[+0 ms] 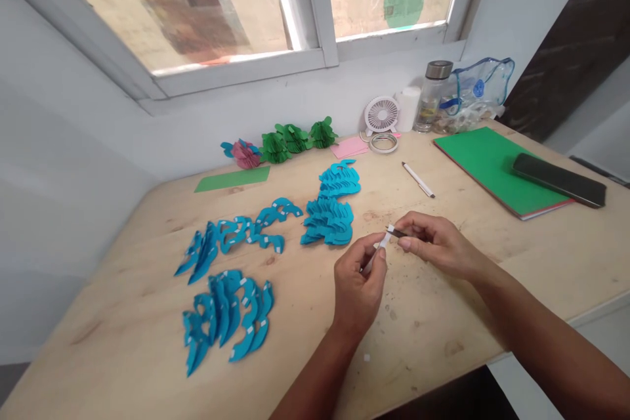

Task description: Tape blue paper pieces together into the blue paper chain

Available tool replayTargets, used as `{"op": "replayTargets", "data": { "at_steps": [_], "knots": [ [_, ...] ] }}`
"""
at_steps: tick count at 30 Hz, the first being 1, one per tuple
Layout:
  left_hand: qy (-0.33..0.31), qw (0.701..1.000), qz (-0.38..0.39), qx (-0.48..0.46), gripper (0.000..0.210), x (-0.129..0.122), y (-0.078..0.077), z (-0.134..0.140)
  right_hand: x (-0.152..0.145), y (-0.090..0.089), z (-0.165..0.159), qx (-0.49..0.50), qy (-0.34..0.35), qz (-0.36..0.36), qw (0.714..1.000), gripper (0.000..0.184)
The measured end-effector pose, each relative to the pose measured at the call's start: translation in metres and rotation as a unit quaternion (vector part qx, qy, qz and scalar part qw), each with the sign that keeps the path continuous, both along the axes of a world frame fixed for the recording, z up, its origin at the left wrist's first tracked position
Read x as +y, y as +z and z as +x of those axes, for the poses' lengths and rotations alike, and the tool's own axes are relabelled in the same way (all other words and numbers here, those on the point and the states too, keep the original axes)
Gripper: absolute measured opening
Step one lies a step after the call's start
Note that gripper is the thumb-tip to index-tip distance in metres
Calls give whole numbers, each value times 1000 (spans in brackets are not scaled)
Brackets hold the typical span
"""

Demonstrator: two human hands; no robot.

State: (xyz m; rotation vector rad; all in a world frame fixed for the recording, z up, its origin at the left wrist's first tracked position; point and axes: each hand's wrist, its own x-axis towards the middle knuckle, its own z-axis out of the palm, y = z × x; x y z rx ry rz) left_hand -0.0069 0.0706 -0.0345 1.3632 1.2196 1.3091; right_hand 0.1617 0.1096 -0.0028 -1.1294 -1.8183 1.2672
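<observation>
Pinched in my left hand (361, 275) is a narrow white strip (384, 241), which looks like tape. My right hand (438, 243) grips a thin dark tool (396, 233), its pointed end touching the strip near its upper tip; most of the tool is hidden by my fingers. To the left of my hands lie blue paper cutouts (260, 315) with small white squares on them, and another such group (236, 233) farther back. Stacked blue paper pieces (329, 220) sit just beyond my left hand. One small white square (367, 357) rests near the table's front edge.
Along the wall stand green paper shapes (295, 138), a pink one (245, 154), a small fan (382, 115) and a bottle (433, 95). A tape roll (383, 151), a pen (418, 180), a green folder (492, 164) and a black case (561, 179) lie on the table (123, 341).
</observation>
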Motion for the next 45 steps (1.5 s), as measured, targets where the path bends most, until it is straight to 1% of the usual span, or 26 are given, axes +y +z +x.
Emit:
{"op": "replayTargets", "data": {
  "at_steps": [4, 8, 19, 26, 31, 36, 40, 45],
  "knots": [
    [14, 1000, 2, 18, 22, 1, -4, -2, 0, 0, 0, 11, 0, -14, 1000, 27],
    [22, 999, 13, 37, 21, 1, -3, -2, 0, -2, -1, 23, -4, -28, 999, 26],
    [26, 999, 19, 26, 22, 1, -1, 0, 1, -5, -2, 33, 5, -26, 999, 25],
    [25, 999, 16, 29, 21, 0, -2, 1, 0, -5, -2, 21, -4, -9, 1000, 24],
    [32, 999, 13, 23, 21, 1, 0, 0, 0, -4, -3, 8, -20, -5, 1000, 23],
    [50, 999, -8, 6, 22, 1, 0, 0, -1, -2, -5, 12, -36, 25, 999, 20],
    [60, 998, 0, 1, 22, 1, -3, 0, 0, -4, -5, 13, -22, 16, 1000, 22],
    [51, 998, 19, 22, 21, 1, -4, 0, -1, -5, -6, 20, -14, 4, 1000, 19]
  ]
}}
